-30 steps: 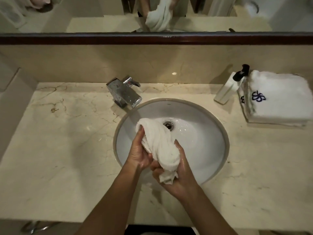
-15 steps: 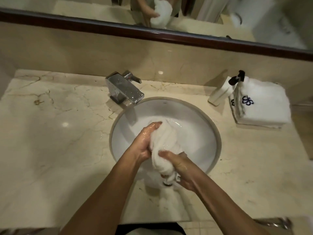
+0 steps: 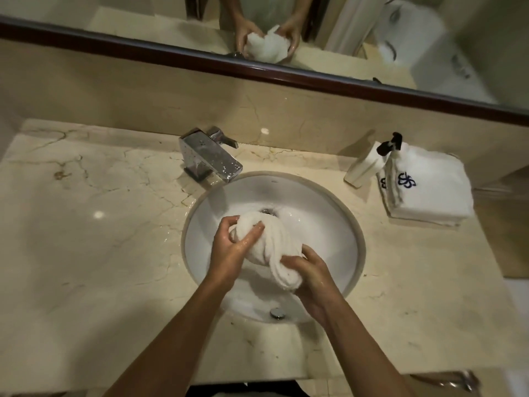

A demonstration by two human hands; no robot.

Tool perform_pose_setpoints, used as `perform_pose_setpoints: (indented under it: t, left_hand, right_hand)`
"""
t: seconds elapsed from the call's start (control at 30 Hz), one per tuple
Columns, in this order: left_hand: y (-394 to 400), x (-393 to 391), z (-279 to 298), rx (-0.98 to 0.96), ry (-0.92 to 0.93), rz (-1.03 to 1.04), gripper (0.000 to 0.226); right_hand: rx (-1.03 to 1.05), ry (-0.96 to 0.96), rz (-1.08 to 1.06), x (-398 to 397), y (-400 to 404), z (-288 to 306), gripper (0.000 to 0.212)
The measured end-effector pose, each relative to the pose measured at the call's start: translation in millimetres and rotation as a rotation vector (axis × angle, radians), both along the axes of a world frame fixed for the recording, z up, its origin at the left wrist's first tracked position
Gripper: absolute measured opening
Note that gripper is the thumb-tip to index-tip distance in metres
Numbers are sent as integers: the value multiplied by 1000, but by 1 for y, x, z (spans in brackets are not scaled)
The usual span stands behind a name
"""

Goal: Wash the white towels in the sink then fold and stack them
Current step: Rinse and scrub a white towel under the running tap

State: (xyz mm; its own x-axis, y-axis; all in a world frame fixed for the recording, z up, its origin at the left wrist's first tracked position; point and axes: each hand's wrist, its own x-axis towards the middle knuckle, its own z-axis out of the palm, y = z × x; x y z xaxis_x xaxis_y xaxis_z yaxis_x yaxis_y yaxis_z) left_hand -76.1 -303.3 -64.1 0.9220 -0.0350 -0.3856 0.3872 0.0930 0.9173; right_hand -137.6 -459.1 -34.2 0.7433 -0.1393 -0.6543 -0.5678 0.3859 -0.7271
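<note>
A wet white towel (image 3: 272, 245) is bunched into a thick roll over the round white sink (image 3: 329, 224). My left hand (image 3: 232, 247) grips its far end, fingers curled round the cloth. My right hand (image 3: 312, 276) grips the near end, where the roll narrows and a tuft sticks out. Both hands look wet. A stack of folded white towels (image 3: 429, 190) with a dark blue emblem lies on the counter at the right. The drain (image 3: 269, 211) shows just beyond the towel.
A chrome faucet (image 3: 211, 161) stands at the sink's back left. A white pump bottle (image 3: 369, 164) leans beside the folded stack. The marble counter (image 3: 94, 239) spreads wide to the left. A mirror (image 3: 286, 32) with a dark frame runs along the back wall.
The towel has sunk lower into the sink and bunched thicker. My left hand has wrapped over its far end, my right hand has shifted along the near end. The view has tilted.
</note>
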Motion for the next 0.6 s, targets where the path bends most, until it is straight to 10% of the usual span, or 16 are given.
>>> perform_pose_setpoints:
  t: [0.2, 0.4, 0.47, 0.6]
  left_hand:
    - [6, -6, 14, -84, -158, -130, 58]
    - [-1, -12, 16, -233, -186, -144, 59]
    - [-10, -15, 17, -221, -135, -30, 51]
    - [-39, -18, 12, -182, 103, 275, 46]
  right_hand:
    - [333, -45, -484, 11, 10, 0, 48]
    - [531, 57, -503, 37, 7, 8, 58]
    - [474, 36, -548, 46, 10, 11, 73]
    - [-2, -28, -588, 59, 12, 12, 20]
